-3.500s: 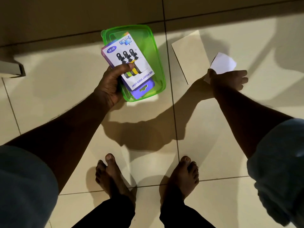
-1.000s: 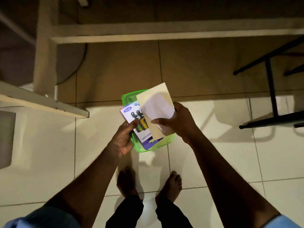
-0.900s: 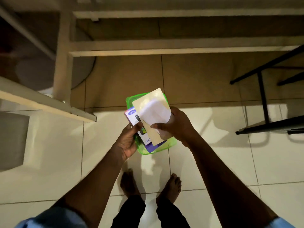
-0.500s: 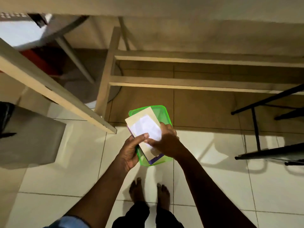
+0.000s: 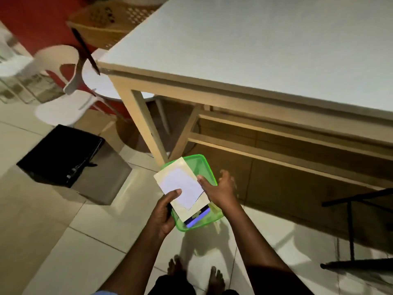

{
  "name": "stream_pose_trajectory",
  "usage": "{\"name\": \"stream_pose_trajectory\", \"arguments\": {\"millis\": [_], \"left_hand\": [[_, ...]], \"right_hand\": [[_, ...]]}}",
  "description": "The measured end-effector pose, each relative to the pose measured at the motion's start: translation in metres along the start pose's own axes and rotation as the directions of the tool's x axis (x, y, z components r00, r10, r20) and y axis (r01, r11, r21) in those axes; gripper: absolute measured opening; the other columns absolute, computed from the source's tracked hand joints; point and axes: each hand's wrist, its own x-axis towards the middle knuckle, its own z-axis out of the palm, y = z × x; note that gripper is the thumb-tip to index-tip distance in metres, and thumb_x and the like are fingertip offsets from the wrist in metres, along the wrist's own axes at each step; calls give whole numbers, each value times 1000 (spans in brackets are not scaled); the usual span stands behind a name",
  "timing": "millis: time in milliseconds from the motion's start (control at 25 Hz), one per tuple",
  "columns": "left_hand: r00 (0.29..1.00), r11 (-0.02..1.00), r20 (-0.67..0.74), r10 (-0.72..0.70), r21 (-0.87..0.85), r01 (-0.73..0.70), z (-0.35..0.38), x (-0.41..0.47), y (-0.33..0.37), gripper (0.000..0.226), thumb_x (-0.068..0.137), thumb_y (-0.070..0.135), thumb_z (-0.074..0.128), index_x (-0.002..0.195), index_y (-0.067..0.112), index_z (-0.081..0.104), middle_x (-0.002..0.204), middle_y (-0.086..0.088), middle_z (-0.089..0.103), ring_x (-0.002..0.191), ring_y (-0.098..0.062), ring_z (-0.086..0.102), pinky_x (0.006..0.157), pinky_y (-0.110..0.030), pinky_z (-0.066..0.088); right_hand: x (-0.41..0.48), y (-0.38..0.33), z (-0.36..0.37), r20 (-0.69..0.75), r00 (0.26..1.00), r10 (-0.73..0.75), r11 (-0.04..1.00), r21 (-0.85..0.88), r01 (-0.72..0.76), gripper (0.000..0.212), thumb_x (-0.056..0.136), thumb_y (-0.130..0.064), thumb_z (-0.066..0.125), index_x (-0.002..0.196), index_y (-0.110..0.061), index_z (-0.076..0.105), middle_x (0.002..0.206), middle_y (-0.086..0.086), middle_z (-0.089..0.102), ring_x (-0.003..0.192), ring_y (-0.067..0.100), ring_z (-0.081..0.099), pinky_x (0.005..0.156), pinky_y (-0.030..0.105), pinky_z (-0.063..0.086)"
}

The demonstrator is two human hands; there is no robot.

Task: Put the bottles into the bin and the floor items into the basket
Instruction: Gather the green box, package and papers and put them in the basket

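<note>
My left hand [image 5: 163,211] grips a stack at waist height, thumb pressed on top. The stack is a green plastic lid [image 5: 200,165] at the bottom, a purple-edged light box [image 5: 196,219] mostly hidden, a beige card [image 5: 202,204], and a white paper [image 5: 180,187] uppermost. My right hand [image 5: 220,188] is at the stack's right edge, fingers spread, thumb touching the white paper. A woven basket [image 5: 102,24] stands at the far upper left behind the table. No bottles are in view.
A white-topped wooden table [image 5: 265,50] fills the upper right, its leg [image 5: 144,124] just beyond the stack. A black and steel bin [image 5: 70,158] stands on the tiled floor at left. White plastic chairs [image 5: 63,81] sit beyond it. A black metal frame [image 5: 353,231] is at right.
I have stood up from the floor with the items. The card and paper moved from my right hand onto the stack in my left, and my right hand's fingers have spread apart.
</note>
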Motion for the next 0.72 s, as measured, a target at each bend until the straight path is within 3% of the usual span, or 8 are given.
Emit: {"name": "stream_pose_trajectory", "arguments": {"millis": [80,280,400,440,520,600,640,720], "left_hand": [[998,1000,-62,18,-13,-19,-14,-20,15,35,73,14,69,108,10,69,109,-14,74,93,-28,73,76,-41,59],[991,999,-125,49,-4,-50,-50,-62,55,42,72,15,68,113,6,65,107,-17,73,92,-31,71,91,-45,52],[986,995,-140,87,-37,-93,-75,-76,90,40,71,15,69,110,6,66,107,-18,72,93,-32,70,85,-43,54],[984,994,-147,97,-37,-103,-80,-79,100,40,71,16,69,110,6,67,106,-18,72,92,-32,70,84,-43,54],[980,992,-158,124,-7,-127,-96,-85,125,44,70,15,68,113,4,65,108,-19,71,95,-34,68,91,-47,52],[973,989,-179,143,54,-135,-117,-91,160,52,69,15,68,118,1,62,112,-23,68,100,-37,64,99,-54,45],[967,985,-195,162,92,-146,-129,-92,179,55,68,15,68,121,0,60,116,-26,66,103,-38,62,102,-56,43],[954,966,-208,217,189,-178,-153,-92,220,59,69,17,69,124,-1,58,123,-27,64,110,-42,60,105,-58,41]], "right_hand": [[-8,-10,16,6,1000,-16,1000,-22,16,88,76,-60,68,142,-11,37,142,16,43,130,33,45,107,46,39],[-24,-48,64,219,975,-43,999,-18,48,81,83,-42,71,142,-1,34,144,20,43,130,34,46,102,37,42],[-36,-74,93,257,965,-44,999,-3,46,71,85,-37,71,136,2,41,138,18,50,124,33,51,91,31,43],[-39,-80,103,272,962,-37,999,1,38,65,85,-35,71,132,3,47,131,18,56,117,31,56,83,29,44],[-46,-98,128,348,937,-24,996,84,-5,49,84,-31,72,118,3,62,104,16,69,84,21,66,65,24,44],[-58,-124,156,425,905,5,983,166,-83,29,81,-28,76,96,-2,71,65,4,67,45,8,56,44,17,38],[-61,-139,170,433,901,4,978,187,-94,23,80,-26,77,87,-5,71,54,0,63,36,5,50,39,14,35],[-68,-170,199,417,909,-15,965,243,-96,16,78,-20,79,82,-8,70,50,-2,63,35,7,53,37,13,37]]}}
